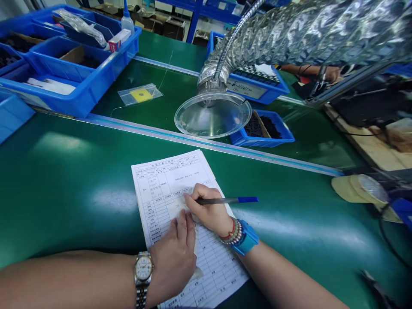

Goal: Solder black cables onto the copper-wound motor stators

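Observation:
A printed paper form (167,189) with a ruled table and handwritten marks lies on the green workbench (80,206) right in front of me. My right hand (206,208) grips a blue-capped pen (236,200) with its tip on the form. My left hand (175,253) rests flat on the form's lower left part, pressing on the sheet. A wristwatch (143,268) sits on my left wrist, while beads and a blue band (246,237) circle my right. The pen tip is hidden behind my right fingers.
Beyond a metal rail (206,143), a foil extraction duct (305,34) ends in a clear hood (212,116). Blue bins (67,64) stand at the back left, others (260,131) at the right. A bag with a yellow pad (140,95) lies on the far belt. A person's forearm (312,73) shows far right.

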Motion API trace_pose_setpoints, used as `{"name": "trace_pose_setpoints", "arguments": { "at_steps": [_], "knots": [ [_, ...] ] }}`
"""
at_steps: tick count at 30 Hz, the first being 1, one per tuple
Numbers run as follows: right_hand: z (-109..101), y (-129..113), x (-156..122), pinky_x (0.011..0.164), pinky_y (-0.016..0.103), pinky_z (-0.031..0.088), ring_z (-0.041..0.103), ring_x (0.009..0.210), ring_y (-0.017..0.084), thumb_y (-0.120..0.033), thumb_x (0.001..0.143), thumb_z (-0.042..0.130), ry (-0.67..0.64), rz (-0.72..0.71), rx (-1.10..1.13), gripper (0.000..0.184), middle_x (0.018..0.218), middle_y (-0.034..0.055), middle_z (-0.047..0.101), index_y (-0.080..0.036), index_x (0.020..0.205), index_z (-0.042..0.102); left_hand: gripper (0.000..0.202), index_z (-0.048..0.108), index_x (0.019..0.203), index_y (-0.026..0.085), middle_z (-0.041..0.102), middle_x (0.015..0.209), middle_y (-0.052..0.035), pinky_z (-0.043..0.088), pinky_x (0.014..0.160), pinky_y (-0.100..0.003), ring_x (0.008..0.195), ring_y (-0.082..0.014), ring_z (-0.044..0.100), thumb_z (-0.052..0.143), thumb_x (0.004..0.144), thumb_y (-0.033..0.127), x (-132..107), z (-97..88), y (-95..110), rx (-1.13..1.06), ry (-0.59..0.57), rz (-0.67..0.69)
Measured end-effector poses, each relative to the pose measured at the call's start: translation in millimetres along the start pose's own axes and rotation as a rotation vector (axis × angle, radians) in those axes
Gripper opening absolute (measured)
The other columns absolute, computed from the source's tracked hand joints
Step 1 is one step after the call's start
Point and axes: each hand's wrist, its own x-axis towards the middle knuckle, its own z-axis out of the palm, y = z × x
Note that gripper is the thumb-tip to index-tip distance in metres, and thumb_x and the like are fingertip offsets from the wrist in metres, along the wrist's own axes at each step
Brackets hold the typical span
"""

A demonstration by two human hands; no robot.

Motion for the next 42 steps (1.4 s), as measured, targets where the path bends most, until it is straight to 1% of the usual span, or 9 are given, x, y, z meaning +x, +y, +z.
{"name": "trace_pose_setpoints", "arguments": {
  "at_steps": [4,11,14,18,22,26,32,38,42],
  "knots": [
    [-0.3,1.3,-0.9,0.041,0.016,0.027,0.035,0.040,0.005,-0.020,0.076,0.051,-0.038,0.007,0.009,0.030,0.044,-0.0053,0.040,-0.017,0.050,0.036,0.035,0.069,0.090,0.000,0.057,0.112,-0.0255,0.049,0.079,-0.038,0.104,-0.0368,0.054,0.055,0.076,0.029,-0.3,2.6,0.0,-0.001,0.070,0.005],
    [0.9,-0.7,-1.3,0.041,0.017,0.024,0.031,0.040,0.004,-0.017,0.076,0.047,-0.025,-0.060,-0.047,0.029,0.043,-0.0060,0.036,-0.017,0.051,0.033,0.028,0.071,0.081,0.002,0.056,0.113,-0.0267,0.048,0.081,-0.041,0.106,-0.0399,0.052,0.053,0.076,0.024,0.6,1.7,-0.3,-0.025,-0.002,0.032],
    [1.0,0.1,-1.8,0.041,0.017,0.025,0.032,0.040,0.005,-0.017,0.077,0.047,-0.020,-0.065,-0.057,0.029,0.044,-0.0058,0.036,-0.017,0.051,0.033,0.031,0.070,0.085,0.001,0.054,0.116,-0.0275,0.047,0.082,-0.041,0.107,-0.0389,0.051,0.052,0.078,0.026,1.0,-0.2,-1.2,-0.031,-0.043,0.022],
    [0.7,1.7,-1.5,0.041,0.016,0.025,0.032,0.040,0.004,-0.018,0.078,0.048,-0.026,-0.091,-0.075,0.030,0.044,-0.0062,0.035,-0.017,0.052,0.034,0.032,0.072,0.082,0.007,0.053,0.119,-0.0244,0.045,0.083,-0.042,0.110,-0.0396,0.048,0.050,0.080,0.031,2.0,-4.6,-4.0,-0.077,-0.077,0.051],
    [-0.8,2.4,-0.6,0.041,0.016,0.024,0.031,0.040,0.004,-0.020,0.079,0.049,-0.054,-0.124,-0.096,0.031,0.044,-0.0064,0.034,-0.017,0.052,0.034,0.034,0.073,0.077,0.009,0.055,0.116,-0.0239,0.044,0.083,-0.043,0.108,-0.0411,0.049,0.053,0.078,0.037,1.8,-5.3,-5.4,-0.063,-0.057,0.077],
    [-1.9,3.1,-1.4,0.041,0.016,0.026,0.031,0.040,0.004,-0.021,0.080,0.049,-0.049,-0.135,-0.112,0.032,0.044,-0.0063,0.035,-0.016,0.052,0.034,0.037,0.072,0.081,0.009,0.055,0.115,-0.0243,0.044,0.081,-0.042,0.106,-0.0395,0.051,0.052,0.078,0.039,1.0,-3.3,-6.8,-0.042,-0.016,0.078],
    [-2.0,3.5,-2.0,0.041,0.017,0.026,0.032,0.040,0.004,-0.022,0.080,0.049,-0.051,-0.109,-0.096,0.032,0.044,-0.0058,0.037,-0.016,0.051,0.036,0.043,0.072,0.083,0.008,0.054,0.117,-0.0249,0.044,0.078,-0.041,0.106,-0.0396,0.050,0.053,0.077,0.046,1.1,-4.2,-7.1,-0.036,-0.029,0.086],
    [-3.3,3.4,-2.4,0.040,0.017,0.026,0.032,0.039,0.005,-0.022,0.078,0.050,-0.009,-0.027,-0.063,0.031,0.043,-0.0061,0.037,-0.017,0.050,0.035,0.044,0.072,0.078,0.006,0.052,0.120,-0.0249,0.043,0.082,-0.040,0.109,-0.0379,0.049,0.054,0.076,0.047,3.3,-5.4,-5.3,-0.038,-0.104,0.058],
    [-2.9,2.6,-1.4,0.040,0.017,0.026,0.032,0.040,0.005,-0.021,0.077,0.050,-0.026,-0.030,-0.070,0.030,0.044,-0.0057,0.038,-0.017,0.051,0.036,0.043,0.072,0.083,0.006,0.053,0.119,-0.0248,0.043,0.081,-0.040,0.109,-0.0387,0.049,0.054,0.077,0.045,3.5,-3.8,-6.1,-0.040,-0.079,0.079]
  ]
}}
